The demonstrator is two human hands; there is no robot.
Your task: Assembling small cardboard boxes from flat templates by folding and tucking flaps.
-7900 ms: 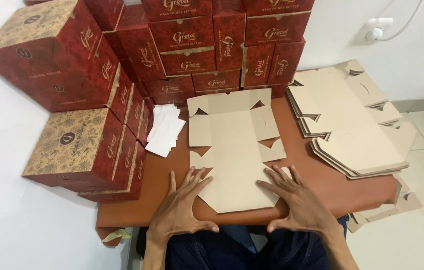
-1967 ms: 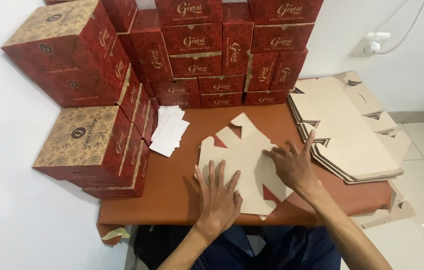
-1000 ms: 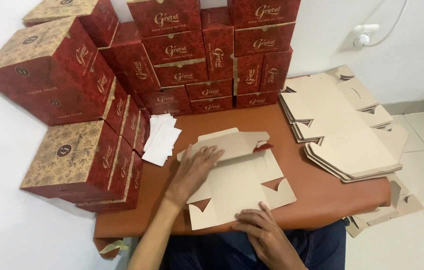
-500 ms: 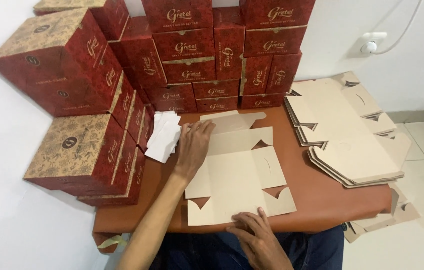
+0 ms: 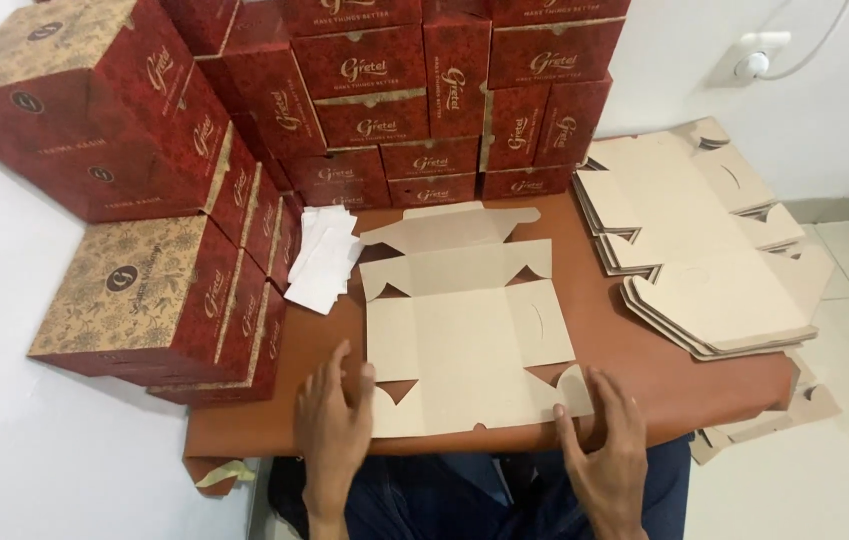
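Blank (image 5: 464,340), a flat die-cut sheet of plain brown cardboard, lies printed side down on the brown table (image 5: 664,390), in the middle and close to the near edge. Only the head view shows it. Its far flaps are partly folded up toward the stacked boxes (image 5: 414,90); the near flaps lie flat, with notches cut at the corners.

It looks light and fairly stiff, yet ready to bend along its scored lines, so I judge it would flop if lifted by one corner. Sensible holds are the two near corners or the side flaps, pinched at the edge with the thumb on top. The surface seems matte and not slippery; creases and thin tabs are the weak spots.

Left hand (image 5: 332,430) rests at the blank's near left corner, fingers spread and lying flat, fingertips touching the left edge of the sheet; it grips nothing. Right hand (image 5: 609,440) is at the near right corner, fingers spread too, the thumb touching the rounded tab there, and it clasps nothing either. So the sheet lies between the two hands and just beyond them.

A stack of blanks (image 5: 704,250) sits on the right of the table. Some white paper slips (image 5: 322,255) lie left of the sheet, beside the red cartons (image 5: 164,300).
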